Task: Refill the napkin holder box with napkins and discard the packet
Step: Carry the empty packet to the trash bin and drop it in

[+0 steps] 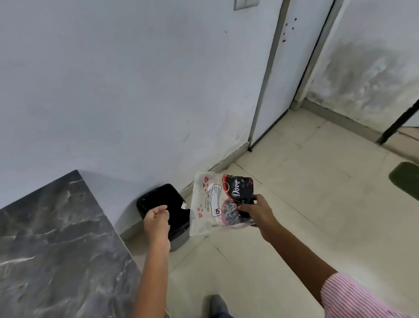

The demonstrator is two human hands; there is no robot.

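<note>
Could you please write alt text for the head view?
A person's right hand holds a plastic napkin packet beside a small black bin on the tiled floor, while the empty left hand hovers over the bin. A dark marble table stands at left.

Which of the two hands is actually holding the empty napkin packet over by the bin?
The right hand grips the packet beside the black bin. The left hand holds nothing, hanging loosely curled over the bin.
</note>
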